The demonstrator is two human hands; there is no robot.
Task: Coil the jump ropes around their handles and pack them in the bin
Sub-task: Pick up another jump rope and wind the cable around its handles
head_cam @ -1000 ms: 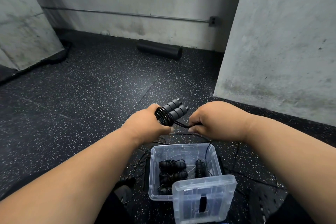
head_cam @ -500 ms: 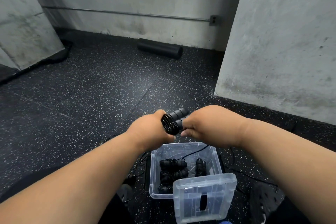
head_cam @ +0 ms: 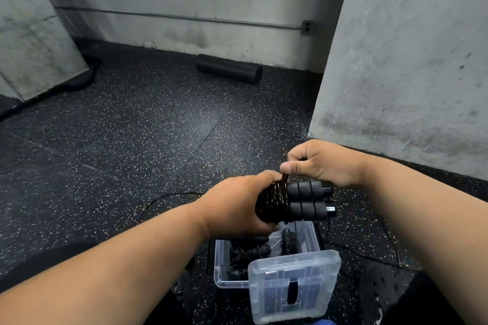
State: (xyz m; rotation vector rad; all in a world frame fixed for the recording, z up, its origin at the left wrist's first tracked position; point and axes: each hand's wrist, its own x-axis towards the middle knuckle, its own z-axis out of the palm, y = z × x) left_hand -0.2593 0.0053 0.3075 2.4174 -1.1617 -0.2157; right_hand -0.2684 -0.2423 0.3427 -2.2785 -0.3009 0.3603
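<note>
Handles of a black jump rope lie side by side in the left hand, whose fingers wrap round the cord coiled about them. The right hand is curled just above, pinching a strand of that cord between thumb and forefinger. Below sits a clear bin on the speckled floor, coiled ropes inside, its lid leaning on the near rim.
</note>
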